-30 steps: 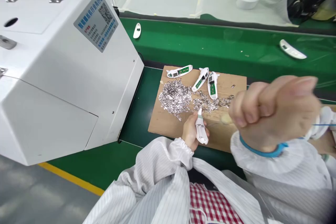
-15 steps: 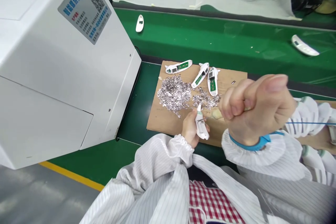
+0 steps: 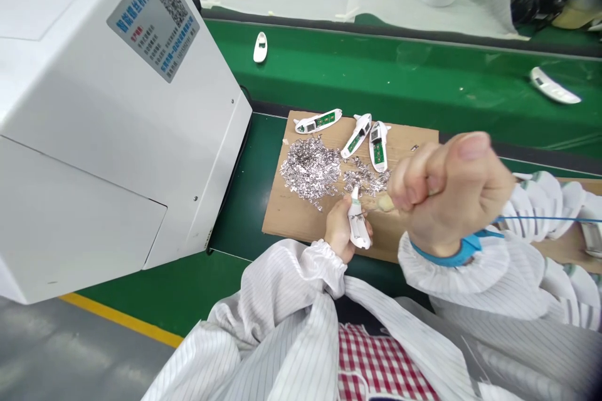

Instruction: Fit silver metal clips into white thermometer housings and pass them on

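My left hand is wrapped round a small white plastic housing, its tip pointing away from me, low over a brown cardboard sheet. My right hand is raised close to the camera in a fist, pinching the yellowish handle of a thin tool that points toward the housing. A blue wrist strap with a blue cord circles that wrist. Two heaps of small silver metal clips lie on the cardboard just beyond my left hand.
Three open housings with green circuit boards lie at the cardboard's far edge. A big white machine fills the left. Beyond runs a green conveyor belt carrying two white housings. A yellow floor line runs at bottom left.
My right fist has drifted a little left and down toward the housing. My left hand has stayed put with the housing. The view itself has shifted slightly.
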The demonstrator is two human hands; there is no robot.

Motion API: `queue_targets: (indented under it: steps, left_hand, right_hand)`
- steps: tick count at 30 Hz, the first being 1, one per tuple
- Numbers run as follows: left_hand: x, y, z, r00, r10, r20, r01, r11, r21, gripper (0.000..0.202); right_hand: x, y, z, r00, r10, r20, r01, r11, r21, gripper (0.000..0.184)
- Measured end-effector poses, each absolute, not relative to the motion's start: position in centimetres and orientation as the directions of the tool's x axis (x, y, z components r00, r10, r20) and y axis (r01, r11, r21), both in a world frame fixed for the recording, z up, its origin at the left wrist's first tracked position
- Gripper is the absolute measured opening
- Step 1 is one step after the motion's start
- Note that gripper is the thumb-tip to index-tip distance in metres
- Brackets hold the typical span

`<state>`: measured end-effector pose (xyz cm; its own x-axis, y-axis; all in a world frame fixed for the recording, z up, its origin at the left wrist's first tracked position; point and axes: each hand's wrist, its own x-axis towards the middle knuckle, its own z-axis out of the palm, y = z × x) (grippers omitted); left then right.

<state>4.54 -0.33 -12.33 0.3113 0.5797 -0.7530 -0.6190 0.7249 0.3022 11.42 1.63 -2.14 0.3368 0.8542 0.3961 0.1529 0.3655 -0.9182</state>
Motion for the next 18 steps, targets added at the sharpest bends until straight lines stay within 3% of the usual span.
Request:
queue_targets:
  steps: [5, 14, 16, 18]
  left_hand:
    - [4.3, -0.5, -12.3, 0.297, 0.645, -0.704, -0.598, 0.7, 0.389, 0.028]
    - [4.3, -0.4, -11.3, 0.281, 0.63, -0.724, -0.604, 0.702, 0.376, 0.024]
    - [4.1, -0.5, -11.0, 0.261, 0.652, -0.712, -0.575, 0.697, 0.429, 0.024]
    - [3.9, -0.5, -10.5, 0.182, 0.745, -0.641, -0.552, 0.617, 0.56, 0.028]
  right_hand:
    - [12.0, 1.9, -1.6, 0.323, 0.847, 0.423, 0.018, 0.441, -0.897, 0.045]
    - [12.0, 1.9, -2.2, 0.323, 0.866, 0.381, -0.04, 0.414, -0.909, 0.045]
    - [13.3, 2.0, -1.9, 0.349, 0.869, 0.35, -0.071, 0.396, -0.915, 0.046]
    - [15.1, 1.9, -1.5, 0.387, 0.872, 0.301, -0.032, 0.339, -0.94, 0.048]
